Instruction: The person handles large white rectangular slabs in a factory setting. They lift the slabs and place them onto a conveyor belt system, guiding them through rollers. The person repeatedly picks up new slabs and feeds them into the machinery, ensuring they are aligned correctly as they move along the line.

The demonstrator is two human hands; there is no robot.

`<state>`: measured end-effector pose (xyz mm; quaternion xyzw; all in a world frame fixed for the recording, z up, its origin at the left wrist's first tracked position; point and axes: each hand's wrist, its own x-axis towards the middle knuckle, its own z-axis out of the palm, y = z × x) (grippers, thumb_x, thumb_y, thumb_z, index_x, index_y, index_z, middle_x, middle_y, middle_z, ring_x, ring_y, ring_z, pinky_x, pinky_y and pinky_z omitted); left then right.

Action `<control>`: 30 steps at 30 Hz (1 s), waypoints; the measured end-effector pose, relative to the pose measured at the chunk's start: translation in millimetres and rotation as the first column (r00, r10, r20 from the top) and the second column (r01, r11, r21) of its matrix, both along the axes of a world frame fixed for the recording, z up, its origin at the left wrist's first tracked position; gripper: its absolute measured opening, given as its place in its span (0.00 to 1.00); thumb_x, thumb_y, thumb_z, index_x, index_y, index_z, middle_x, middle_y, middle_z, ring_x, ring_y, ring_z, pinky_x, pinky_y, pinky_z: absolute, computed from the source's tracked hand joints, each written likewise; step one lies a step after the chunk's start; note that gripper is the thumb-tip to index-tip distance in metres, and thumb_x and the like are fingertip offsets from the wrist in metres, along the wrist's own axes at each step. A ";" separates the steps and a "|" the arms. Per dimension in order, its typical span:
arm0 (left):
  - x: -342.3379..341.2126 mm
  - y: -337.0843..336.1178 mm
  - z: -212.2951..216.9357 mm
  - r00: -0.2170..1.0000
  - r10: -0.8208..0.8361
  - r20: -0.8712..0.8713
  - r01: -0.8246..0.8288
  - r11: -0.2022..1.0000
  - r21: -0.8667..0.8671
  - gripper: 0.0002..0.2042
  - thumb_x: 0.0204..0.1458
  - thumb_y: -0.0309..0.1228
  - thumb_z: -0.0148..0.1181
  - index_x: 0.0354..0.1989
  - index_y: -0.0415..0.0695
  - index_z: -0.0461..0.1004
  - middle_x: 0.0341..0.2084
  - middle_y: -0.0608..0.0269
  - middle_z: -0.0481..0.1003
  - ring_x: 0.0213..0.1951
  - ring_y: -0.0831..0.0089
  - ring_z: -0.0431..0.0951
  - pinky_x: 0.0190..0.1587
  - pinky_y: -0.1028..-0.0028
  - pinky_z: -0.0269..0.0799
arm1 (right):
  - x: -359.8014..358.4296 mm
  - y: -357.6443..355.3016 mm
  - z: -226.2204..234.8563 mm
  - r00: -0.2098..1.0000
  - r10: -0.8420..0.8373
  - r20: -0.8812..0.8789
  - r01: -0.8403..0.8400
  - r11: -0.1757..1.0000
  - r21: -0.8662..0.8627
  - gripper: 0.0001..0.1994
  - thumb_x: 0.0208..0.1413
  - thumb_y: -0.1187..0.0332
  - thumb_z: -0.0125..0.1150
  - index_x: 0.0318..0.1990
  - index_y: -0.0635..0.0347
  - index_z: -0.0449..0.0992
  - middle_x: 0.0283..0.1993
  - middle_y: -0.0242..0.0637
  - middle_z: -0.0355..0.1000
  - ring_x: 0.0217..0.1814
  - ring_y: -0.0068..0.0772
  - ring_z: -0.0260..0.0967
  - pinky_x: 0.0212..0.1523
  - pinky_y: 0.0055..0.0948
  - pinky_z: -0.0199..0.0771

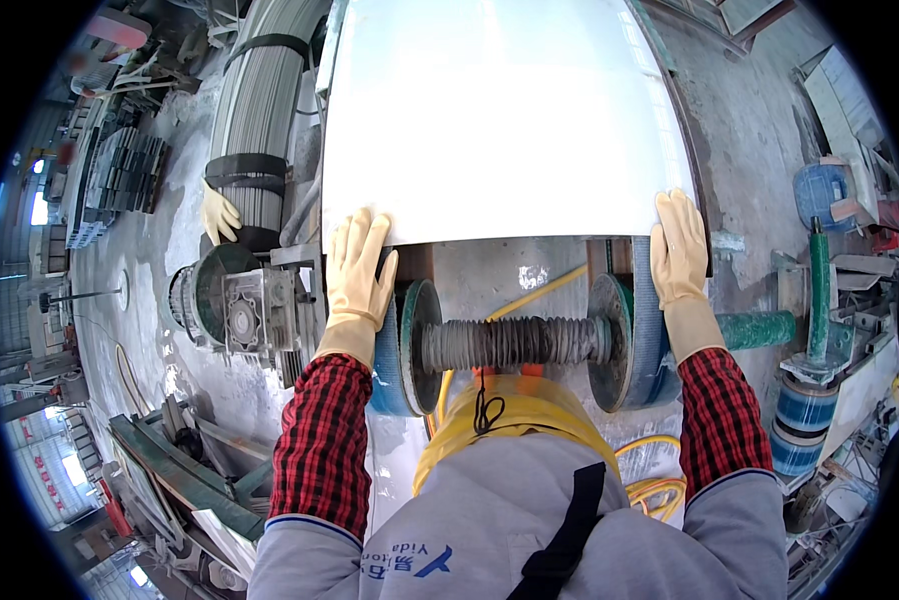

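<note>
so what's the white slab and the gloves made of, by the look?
White slab: likely polished stone or a stone-like panel; smooth, glossy, evenly pale with soft glare. Left hand and right hand wear cream gloves, probably rubber or latex; matte, snug, wrinkled at the cuffs.

One camera on the person's head looks steeply down, close over both gloved hands and the white sheet, with the workshop floor bent around the rim.
</note>
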<state>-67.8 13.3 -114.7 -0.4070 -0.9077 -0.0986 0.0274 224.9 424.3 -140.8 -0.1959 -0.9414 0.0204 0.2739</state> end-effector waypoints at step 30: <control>7.8 -9.8 -2.5 1.000 -0.007 0.007 0.007 1.000 -0.016 0.29 0.70 0.35 0.60 0.79 0.53 0.65 0.80 0.50 0.59 0.80 0.44 0.55 0.82 0.52 0.49 | 9.3 -9.0 0.9 1.000 -0.012 0.002 0.012 1.000 -0.009 0.19 0.68 0.70 0.59 0.65 0.60 0.76 0.67 0.57 0.73 0.68 0.65 0.69 0.73 0.54 0.68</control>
